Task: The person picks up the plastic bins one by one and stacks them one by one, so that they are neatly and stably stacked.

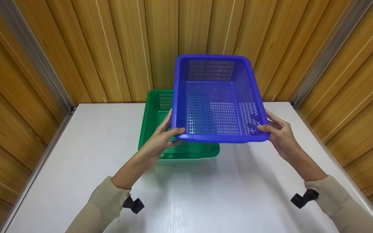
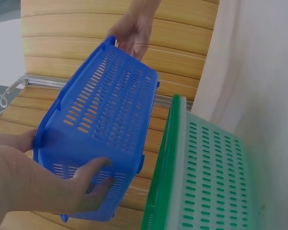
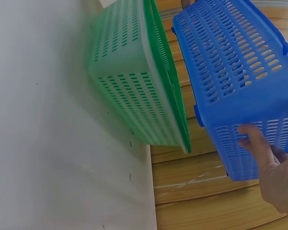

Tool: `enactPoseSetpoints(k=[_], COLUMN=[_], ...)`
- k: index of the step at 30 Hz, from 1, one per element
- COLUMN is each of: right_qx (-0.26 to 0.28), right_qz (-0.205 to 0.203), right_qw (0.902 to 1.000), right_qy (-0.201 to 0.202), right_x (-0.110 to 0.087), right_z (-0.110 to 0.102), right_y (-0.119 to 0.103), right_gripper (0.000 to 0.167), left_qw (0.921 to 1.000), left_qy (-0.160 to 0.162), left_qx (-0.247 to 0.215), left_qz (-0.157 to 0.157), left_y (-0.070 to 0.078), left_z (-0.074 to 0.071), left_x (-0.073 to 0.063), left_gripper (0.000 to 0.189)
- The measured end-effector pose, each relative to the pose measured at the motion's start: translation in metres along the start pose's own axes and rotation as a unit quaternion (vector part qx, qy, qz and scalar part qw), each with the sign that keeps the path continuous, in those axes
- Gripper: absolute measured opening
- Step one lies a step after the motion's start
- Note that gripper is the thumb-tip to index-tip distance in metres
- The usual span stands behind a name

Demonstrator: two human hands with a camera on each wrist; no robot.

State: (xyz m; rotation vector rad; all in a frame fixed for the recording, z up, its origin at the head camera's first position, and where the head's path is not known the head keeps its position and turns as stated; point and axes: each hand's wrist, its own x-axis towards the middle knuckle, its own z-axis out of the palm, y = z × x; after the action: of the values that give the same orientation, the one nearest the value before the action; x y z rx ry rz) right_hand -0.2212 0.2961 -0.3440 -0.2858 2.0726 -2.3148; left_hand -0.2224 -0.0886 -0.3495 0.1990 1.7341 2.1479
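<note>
A rectangular blue plastic basket (image 1: 214, 138) with slotted walls is held up in the air, tilted so its inside faces the head camera. My left hand (image 1: 160, 137) grips its near left corner, thumb over the rim and fingers spread under the side. At the near right corner my right hand (image 1: 282, 136) holds it the same way. Behind and below stands a green basket (image 1: 143, 126), partly covered by the blue one in the head view. The wrist views show the green rim sitting in a whitish translucent basket (image 2: 211, 177) of similar shape.
The baskets are over a white tabletop (image 1: 108, 136). Wood-look panel walls (image 1: 125, 48) enclose it at the back, left and right, with grey metal strips (image 1: 34, 55) in the corners. Black wrist mounts (image 1: 136, 205) hang below both sleeves.
</note>
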Motion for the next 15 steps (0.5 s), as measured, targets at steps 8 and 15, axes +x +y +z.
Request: enactPoseSetpoints(k=[8, 15], right_qx=[-0.008, -0.022], right_qz=[0.003, 0.012], right_qw=[0.9998, 0.9995], right_qy=[0.018, 0.02], right_x=[0.001, 0.003], right_z=[0.023, 0.04], right_y=[0.006, 0.01], right_gripper=[0.071, 0.07], left_qw=[0.9999, 0.9999], left_qy=[0.006, 0.006], left_qx=[0.011, 0.012], left_qz=[-0.008, 0.001], left_y=[0.002, 0.0], left_z=[-0.023, -0.038], left_x=[-0.008, -0.02], left_gripper=[0.087, 0.085])
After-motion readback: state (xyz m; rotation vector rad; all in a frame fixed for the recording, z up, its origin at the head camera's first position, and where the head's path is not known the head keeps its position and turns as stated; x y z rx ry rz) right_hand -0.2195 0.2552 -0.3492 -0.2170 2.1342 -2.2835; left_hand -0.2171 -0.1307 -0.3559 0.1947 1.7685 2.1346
